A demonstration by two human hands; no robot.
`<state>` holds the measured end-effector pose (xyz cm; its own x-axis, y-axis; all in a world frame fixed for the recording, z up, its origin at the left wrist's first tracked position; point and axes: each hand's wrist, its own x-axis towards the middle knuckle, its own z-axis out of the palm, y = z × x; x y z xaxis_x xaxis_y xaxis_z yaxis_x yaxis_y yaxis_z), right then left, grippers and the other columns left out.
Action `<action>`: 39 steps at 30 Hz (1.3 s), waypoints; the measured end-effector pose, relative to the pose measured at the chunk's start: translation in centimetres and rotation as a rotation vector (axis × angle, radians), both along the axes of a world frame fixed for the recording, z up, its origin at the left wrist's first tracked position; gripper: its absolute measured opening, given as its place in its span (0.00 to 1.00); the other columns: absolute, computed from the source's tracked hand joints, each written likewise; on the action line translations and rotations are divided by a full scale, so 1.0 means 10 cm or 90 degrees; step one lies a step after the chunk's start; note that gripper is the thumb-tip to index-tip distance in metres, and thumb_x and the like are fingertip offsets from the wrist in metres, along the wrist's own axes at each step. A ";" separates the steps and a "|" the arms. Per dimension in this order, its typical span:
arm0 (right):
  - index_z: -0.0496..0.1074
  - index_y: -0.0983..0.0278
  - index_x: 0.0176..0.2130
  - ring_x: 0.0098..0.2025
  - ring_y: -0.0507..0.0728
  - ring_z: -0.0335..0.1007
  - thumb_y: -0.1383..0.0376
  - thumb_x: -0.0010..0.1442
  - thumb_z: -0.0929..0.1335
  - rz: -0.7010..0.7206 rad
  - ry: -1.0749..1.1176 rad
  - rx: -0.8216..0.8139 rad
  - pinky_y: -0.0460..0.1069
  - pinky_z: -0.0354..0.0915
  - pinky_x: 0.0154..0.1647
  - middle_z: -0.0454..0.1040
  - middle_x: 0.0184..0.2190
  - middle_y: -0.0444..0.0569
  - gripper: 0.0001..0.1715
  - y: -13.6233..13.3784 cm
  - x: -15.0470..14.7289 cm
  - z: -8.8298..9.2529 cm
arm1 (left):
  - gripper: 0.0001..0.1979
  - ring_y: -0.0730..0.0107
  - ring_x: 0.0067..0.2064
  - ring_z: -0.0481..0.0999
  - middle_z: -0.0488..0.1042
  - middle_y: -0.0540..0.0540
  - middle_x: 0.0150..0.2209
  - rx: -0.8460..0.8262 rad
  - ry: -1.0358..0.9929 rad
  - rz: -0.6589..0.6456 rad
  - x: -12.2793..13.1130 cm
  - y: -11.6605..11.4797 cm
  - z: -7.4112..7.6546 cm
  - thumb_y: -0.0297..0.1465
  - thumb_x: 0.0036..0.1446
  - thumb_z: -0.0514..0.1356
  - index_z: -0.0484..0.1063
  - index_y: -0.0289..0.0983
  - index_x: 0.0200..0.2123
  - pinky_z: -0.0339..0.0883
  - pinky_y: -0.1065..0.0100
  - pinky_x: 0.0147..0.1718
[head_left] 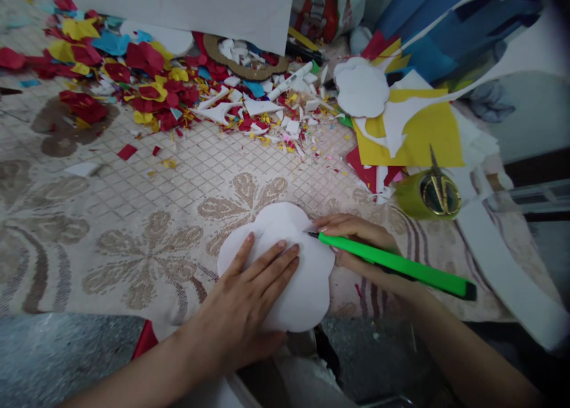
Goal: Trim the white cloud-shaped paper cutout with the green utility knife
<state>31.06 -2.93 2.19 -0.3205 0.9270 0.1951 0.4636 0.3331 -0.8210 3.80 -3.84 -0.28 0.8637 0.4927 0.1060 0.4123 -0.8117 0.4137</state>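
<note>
A white flower-shaped paper cutout (303, 295) lies at the table's front edge, its lower part jutting past it. My left hand (253, 295) presses on it with long, slightly spread fingers, while the thumb is at its lower edge, partly hidden. In my right hand (360, 239) is a bright green utility knife (401, 265), its dark tip pointing left onto the cutout's right side. The knife's black end points to the lower right. My right fingertips are at the cutout's right edge.
Red, yellow and blue paper scraps (146, 69) and white offcuts (267, 102) cover the back. A second white cutout (361, 87) lies beside yellow sheets (427, 123). Scissors (436, 179) rest on a roll of tape (412, 195). The patterned tablecloth (146, 253) ends at the front edge.
</note>
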 end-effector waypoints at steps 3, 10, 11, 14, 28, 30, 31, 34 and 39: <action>0.75 0.56 0.50 0.52 0.55 0.77 0.72 0.63 0.69 0.014 -0.009 0.011 0.52 0.74 0.53 0.80 0.47 0.46 0.17 0.01 0.00 0.03 | 0.44 0.59 0.73 0.45 0.51 0.42 0.72 -0.006 -0.008 0.001 0.00 0.00 0.01 0.43 0.57 0.63 0.49 0.30 0.70 0.16 0.53 0.70; 0.76 0.56 0.49 0.50 0.56 0.78 0.69 0.64 0.69 0.047 -0.035 0.030 0.52 0.75 0.50 0.81 0.46 0.48 0.15 0.07 0.01 0.07 | 0.44 0.59 0.73 0.45 0.50 0.42 0.72 -0.012 -0.003 0.001 0.01 0.00 0.01 0.43 0.58 0.62 0.49 0.30 0.70 0.17 0.53 0.70; 0.76 0.56 0.49 0.50 0.56 0.78 0.68 0.63 0.69 0.061 -0.038 0.035 0.53 0.75 0.49 0.81 0.46 0.48 0.15 0.09 0.02 0.07 | 0.43 0.59 0.73 0.45 0.50 0.42 0.72 -0.011 -0.001 0.002 0.01 0.00 0.01 0.43 0.58 0.62 0.49 0.30 0.70 0.17 0.53 0.70; 0.77 0.55 0.50 0.51 0.57 0.78 0.66 0.63 0.70 0.108 -0.046 0.029 0.54 0.76 0.50 0.81 0.46 0.47 0.15 0.17 0.08 0.08 | 0.43 0.59 0.73 0.46 0.50 0.42 0.72 -0.006 0.007 0.000 0.00 0.01 0.02 0.44 0.59 0.62 0.49 0.30 0.70 0.16 0.53 0.70; 0.78 0.58 0.48 0.52 0.57 0.78 0.59 0.65 0.69 0.235 -0.058 -0.019 0.55 0.74 0.52 0.82 0.46 0.50 0.13 0.42 0.23 0.13 | 0.43 0.59 0.73 0.48 0.52 0.42 0.72 -0.020 -0.002 0.001 0.00 0.00 0.01 0.44 0.60 0.61 0.49 0.30 0.70 0.16 0.54 0.70; 0.77 0.59 0.49 0.53 0.57 0.77 0.61 0.65 0.68 0.239 -0.060 -0.013 0.55 0.73 0.52 0.81 0.47 0.51 0.14 0.41 0.25 0.12 | 0.43 0.59 0.73 0.48 0.51 0.42 0.72 -0.018 0.000 0.001 0.01 0.00 0.01 0.43 0.59 0.61 0.49 0.30 0.70 0.17 0.54 0.70; 0.77 0.59 0.50 0.53 0.57 0.77 0.61 0.65 0.68 0.233 -0.055 -0.021 0.56 0.73 0.52 0.81 0.48 0.51 0.14 0.41 0.25 0.11 | 0.43 0.60 0.73 0.48 0.51 0.43 0.72 -0.016 0.000 0.003 0.01 0.00 0.02 0.43 0.59 0.61 0.49 0.30 0.70 0.17 0.54 0.70; 0.78 0.58 0.49 0.53 0.58 0.77 0.62 0.63 0.70 0.222 -0.035 -0.070 0.56 0.72 0.53 0.81 0.48 0.51 0.14 0.44 0.26 0.12 | 0.44 0.60 0.73 0.47 0.51 0.43 0.72 -0.009 0.002 0.013 0.02 -0.02 0.02 0.42 0.58 0.63 0.49 0.31 0.70 0.18 0.53 0.70; 0.77 0.59 0.51 0.54 0.57 0.75 0.66 0.63 0.69 0.261 -0.017 -0.096 0.54 0.71 0.54 0.80 0.49 0.51 0.16 0.50 0.28 0.13 | 0.43 0.61 0.73 0.46 0.50 0.44 0.72 -0.001 0.008 0.025 0.02 -0.04 0.02 0.42 0.58 0.62 0.49 0.31 0.70 0.18 0.53 0.70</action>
